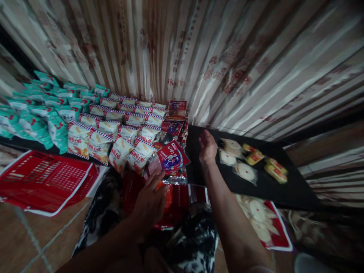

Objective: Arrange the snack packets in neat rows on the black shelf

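Three red baskets line the front edge of a black table. The left hand, fingers loosely extended and unclenched, is at the near end of red packets stacked toward the back edge. The right hand is over a bare strip beside them, fingers bent; whether they grip anything cannot be told. White discs and yellow packs lie right, short of the open end. White bags and teal bags crowd left; a curtain hangs behind.
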The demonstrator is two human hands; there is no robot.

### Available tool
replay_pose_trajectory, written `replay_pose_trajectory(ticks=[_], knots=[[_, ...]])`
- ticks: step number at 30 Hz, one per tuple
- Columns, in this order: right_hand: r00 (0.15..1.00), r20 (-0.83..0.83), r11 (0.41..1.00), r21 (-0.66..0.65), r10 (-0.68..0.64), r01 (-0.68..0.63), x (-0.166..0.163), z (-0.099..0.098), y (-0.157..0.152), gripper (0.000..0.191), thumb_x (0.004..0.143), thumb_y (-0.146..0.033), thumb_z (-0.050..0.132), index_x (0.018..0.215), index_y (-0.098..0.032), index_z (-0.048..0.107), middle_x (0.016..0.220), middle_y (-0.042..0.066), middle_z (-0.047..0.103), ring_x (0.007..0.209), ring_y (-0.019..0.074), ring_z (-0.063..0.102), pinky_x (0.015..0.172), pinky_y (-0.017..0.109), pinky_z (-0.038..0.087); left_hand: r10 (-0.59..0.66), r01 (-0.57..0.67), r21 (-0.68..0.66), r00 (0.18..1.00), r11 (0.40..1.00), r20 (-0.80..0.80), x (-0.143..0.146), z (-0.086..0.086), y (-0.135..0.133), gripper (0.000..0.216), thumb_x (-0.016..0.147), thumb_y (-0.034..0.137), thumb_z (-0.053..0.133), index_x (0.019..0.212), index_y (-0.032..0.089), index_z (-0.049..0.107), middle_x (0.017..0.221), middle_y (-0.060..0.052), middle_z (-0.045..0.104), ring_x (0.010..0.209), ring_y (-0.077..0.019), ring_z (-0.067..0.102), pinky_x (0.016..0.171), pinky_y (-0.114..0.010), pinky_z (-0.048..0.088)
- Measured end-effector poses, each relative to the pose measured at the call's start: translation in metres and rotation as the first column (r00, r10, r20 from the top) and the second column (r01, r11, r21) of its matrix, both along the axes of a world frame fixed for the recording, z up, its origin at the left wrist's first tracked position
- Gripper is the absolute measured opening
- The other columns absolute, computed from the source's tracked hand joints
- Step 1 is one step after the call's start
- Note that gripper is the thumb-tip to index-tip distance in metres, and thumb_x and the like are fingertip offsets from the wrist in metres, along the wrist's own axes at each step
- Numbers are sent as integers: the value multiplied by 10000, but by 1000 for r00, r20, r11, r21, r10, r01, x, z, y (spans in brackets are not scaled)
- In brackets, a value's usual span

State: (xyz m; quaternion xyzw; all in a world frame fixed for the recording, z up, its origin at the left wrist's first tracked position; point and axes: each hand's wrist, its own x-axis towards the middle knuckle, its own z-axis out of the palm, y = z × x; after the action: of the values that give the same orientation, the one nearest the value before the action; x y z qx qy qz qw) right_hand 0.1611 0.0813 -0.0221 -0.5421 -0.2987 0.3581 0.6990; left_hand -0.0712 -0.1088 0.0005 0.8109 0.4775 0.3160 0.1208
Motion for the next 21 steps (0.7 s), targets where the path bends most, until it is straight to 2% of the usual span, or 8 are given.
replay_pose_trajectory(ticks=[3,7,10,13,17,21], knots=[[1000,-11,999,-32,26,-27,-5,8,-48,412,730,-456,574,1041,-192,623,1128,71,622,976,181,606,831,345,483,7,-7,9,1000,1000,27,-1,2,-8,275,805,64,391,956,165,597,1259,-139,529,1289,-239,369,981,-445,457],[996,83,998,-61,9,-4,-30,-3,-110,447,755,-483,545,1092,-194,600,1131,103,627,963,199,613,791,351,492,-2,2,-2,998,1000,55,0,1,-27,274,809,66,386,950,157,602,1249,-146,537,1280,-238,386,976,-445,464],[987,163,996,-84,-8,22,-52,-10,-140,475,766,-488,531,1128,-184,576,1144,113,621,979,203,606,814,353,483,8,-7,-24,998,1000,56,0,-8,-45,261,818,74,395,949,159,604,1243,-141,539,1269,-245,402,979,-453,459],[972,235,996,-87,17,3,-68,-7,-153,506,777,-493,520,1177,-184,539,1152,103,616,1008,200,594,844,347,475,-15,14,11,996,1000,90,-2,-19,-64,248,816,72,405,959,157,589,1232,-142,540,1247,-239,432,977,-441,460],[933,345,992,-108,101,-67,-81,2,-151,574,757,-506,549,1217,-165,508,1118,102,620,970,195,593,856,336,472,-27,21,45,990,999,137,-14,-32,-83,254,816,76,398,980,177,562,1199,-131,560,1178,-215,504,930,-403,500],[882,464,982,-188,78,12,-84,0,-136,671,718,-522,579,1262,-145,468,1109,109,608,920,199,590,834,344,474,-3,2,8,991,1000,130,-30,-43,-93,242,826,102,403,984,198,558,1198,-117,568,1133,-205,543,894,-389,521]])
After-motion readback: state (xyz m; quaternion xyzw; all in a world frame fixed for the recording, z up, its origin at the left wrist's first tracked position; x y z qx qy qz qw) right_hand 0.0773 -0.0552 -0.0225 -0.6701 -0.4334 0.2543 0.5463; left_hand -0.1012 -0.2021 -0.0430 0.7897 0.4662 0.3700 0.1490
